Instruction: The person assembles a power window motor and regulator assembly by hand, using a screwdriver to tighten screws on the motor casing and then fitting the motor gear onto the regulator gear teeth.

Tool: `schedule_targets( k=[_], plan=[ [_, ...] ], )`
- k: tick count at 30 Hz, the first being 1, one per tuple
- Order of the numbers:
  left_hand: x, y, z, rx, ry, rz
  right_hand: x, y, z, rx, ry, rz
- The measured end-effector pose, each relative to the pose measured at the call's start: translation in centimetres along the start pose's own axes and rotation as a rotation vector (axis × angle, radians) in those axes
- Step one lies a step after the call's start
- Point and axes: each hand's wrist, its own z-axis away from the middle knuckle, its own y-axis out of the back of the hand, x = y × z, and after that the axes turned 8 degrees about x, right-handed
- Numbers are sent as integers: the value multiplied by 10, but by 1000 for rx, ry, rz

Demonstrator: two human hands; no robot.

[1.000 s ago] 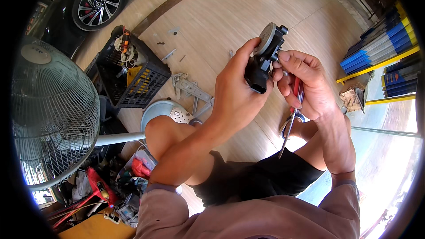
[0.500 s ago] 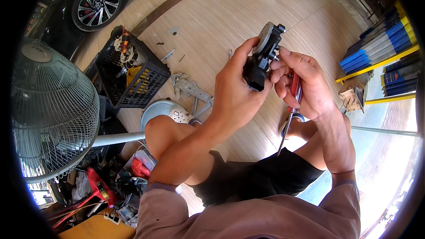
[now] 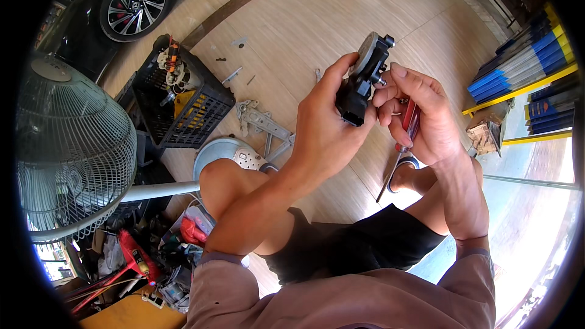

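While the left hand [image 3: 323, 128] wraps its grip tight around the lower black body of a small motor unit [image 3: 364, 79], the right hand [image 3: 426, 116] meets the part from the other side, its fingertips [image 3: 399, 72] pressed to the upper end by the round grey disc. That right grip is also closed on a red-handled screwdriver [image 3: 409, 123], tucked against the palm, with the thin shaft pointing down toward the floor near the person's right foot. The motor unit sits raised in the air in front of the chest, above the wooden floor [image 3: 317, 18] and between both hands, tilted so the disc end leans up and to the right.

Below the hands, the bare knees and dark shorts [image 3: 353, 247] show the person seated low. On the floor just left of the left forearm lies a grey metal bracket [image 3: 262, 120], and beside the left knee a round grey pan [image 3: 222, 152]. Further left stands a black plastic crate [image 3: 183, 100] holding parts, and a large wire-caged fan [image 3: 70, 146] fills the left edge. A car wheel [image 3: 135, 1] shows at the top left, blue and yellow racks [image 3: 524, 64] at the right.
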Motion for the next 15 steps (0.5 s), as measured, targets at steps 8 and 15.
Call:
schedule_targets(
  k=[8,15],
  plan=[
    [6,2,2,-27,-23,-66,2,1,2,-17,30,95],
    [4,1,1,-49,37,-31,0,0,2,29,124,144]
  ],
)
